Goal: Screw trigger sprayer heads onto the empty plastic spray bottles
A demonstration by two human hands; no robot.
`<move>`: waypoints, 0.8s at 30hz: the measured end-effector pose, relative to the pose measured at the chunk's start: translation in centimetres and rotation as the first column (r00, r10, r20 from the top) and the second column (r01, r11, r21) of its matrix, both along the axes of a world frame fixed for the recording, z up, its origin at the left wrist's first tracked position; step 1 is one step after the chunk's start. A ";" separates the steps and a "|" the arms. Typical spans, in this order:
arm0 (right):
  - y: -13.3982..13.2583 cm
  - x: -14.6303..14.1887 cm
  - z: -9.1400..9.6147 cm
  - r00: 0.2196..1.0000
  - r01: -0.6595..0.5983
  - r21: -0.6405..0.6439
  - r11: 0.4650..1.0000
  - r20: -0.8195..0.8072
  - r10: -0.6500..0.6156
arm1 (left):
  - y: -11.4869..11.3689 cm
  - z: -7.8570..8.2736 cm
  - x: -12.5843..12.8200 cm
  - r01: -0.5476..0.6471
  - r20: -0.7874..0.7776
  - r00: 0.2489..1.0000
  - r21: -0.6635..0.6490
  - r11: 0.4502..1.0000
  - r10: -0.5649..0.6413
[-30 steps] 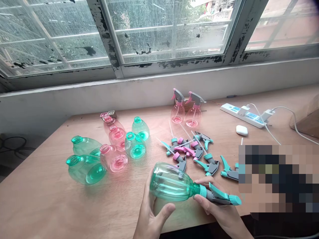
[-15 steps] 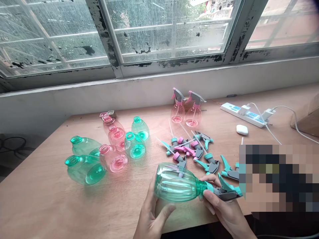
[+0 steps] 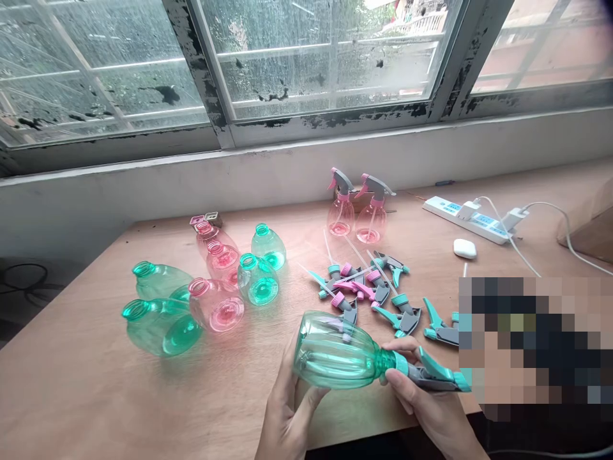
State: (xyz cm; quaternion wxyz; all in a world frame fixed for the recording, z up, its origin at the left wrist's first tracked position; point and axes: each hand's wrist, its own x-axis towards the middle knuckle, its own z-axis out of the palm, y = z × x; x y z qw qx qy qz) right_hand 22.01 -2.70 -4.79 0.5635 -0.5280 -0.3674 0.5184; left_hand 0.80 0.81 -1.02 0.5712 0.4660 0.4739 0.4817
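A clear green spray bottle [image 3: 335, 351] lies sideways between my hands, above the near edge of the table. My left hand [image 3: 294, 406] is wrapped around its base end, thumb below and fingers behind. At the bottle's neck, my right hand [image 3: 426, 399] pinches the turquoise collar of the grey and turquoise trigger spray head [image 3: 435, 374]. The spray head sits on the neck; whether it is tight I cannot tell. Just beyond the bottle lie several loose trigger spray heads [image 3: 407, 316] in grey, turquoise and pink, with thin clear tubes.
Open green bottles [image 3: 163, 329] and pink bottles [image 3: 218, 306] stand or lean at the left. Two pink spray bottles [image 3: 371, 220] with heads stand at the back. A power strip [image 3: 467, 220] with cables and a white earbud case [image 3: 465, 249] lie at the right. A blurred patch covers the lower right.
The trigger head has turned slightly about the bottle's axis, its lever tilting lower. My left thumb has moved in against the underside of the bottle.
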 end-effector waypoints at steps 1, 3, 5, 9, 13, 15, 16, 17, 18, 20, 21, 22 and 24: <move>0.0 0.0 0.0 1.000 0.002 0.008 1.000 0.000 -0.002 | -0.1 -0.2 -0.1 0.016 0.004 1.000 -0.003 1.000 -0.016; 0.0 -0.1 0.1 1.000 0.011 0.022 1.000 0.028 -0.011 | -0.2 -0.6 -0.2 0.032 0.000 0.999 -0.009 0.999 -0.032; 0.0 -0.3 0.5 0.996 0.030 0.037 0.999 0.078 -0.032 | -0.2 -0.7 -0.3 0.018 0.005 1.000 -0.009 1.000 -0.018; 0.0 -0.7 1.2 0.979 0.056 0.068 0.996 0.191 -0.068 | 0.3 -0.2 -0.2 -0.050 0.024 0.998 -0.015 0.999 0.050; 0.1 -0.6 1.4 0.979 0.032 0.045 0.998 0.200 -0.041 | 0.6 0.4 0.0 -0.062 0.033 0.997 -0.016 0.998 0.063; 0.1 -0.4 1.3 0.986 0.023 0.033 0.999 0.167 -0.028 | 0.5 0.4 0.0 -0.056 0.024 0.998 -0.016 0.998 0.056; 0.1 -0.4 1.3 0.989 0.020 0.031 0.999 0.147 -0.024 | 0.5 0.3 0.0 -0.053 0.019 0.998 -0.015 0.998 0.054; 0.1 -0.3 1.2 0.992 0.016 0.029 0.999 0.128 -0.020 | 0.4 0.2 0.0 -0.053 0.014 0.999 -0.015 0.999 0.053; 0.1 -0.3 1.2 0.993 0.013 0.025 1.000 0.114 -0.016 | 0.3 0.0 0.0 -0.052 0.010 0.999 -0.014 0.999 0.052; 0.1 -0.3 1.3 0.994 0.010 0.018 1.000 0.107 -0.012 | 0.1 -0.3 -0.1 -0.053 0.001 0.999 -0.013 0.998 0.053; 0.1 -0.3 1.3 0.993 0.010 0.016 1.000 0.114 -0.012 | 0.0 -0.4 -0.1 -0.058 -0.004 0.998 -0.011 0.998 0.058; 0.1 -0.4 1.4 0.992 0.010 0.020 1.000 0.126 -0.012 | -0.1 -0.5 -0.1 -0.060 -0.001 0.998 -0.010 0.998 0.060; 0.1 -0.5 1.5 0.988 0.008 0.042 0.999 0.154 -0.015 | -0.1 -0.5 -0.2 -0.062 0.029 0.998 -0.009 0.998 0.062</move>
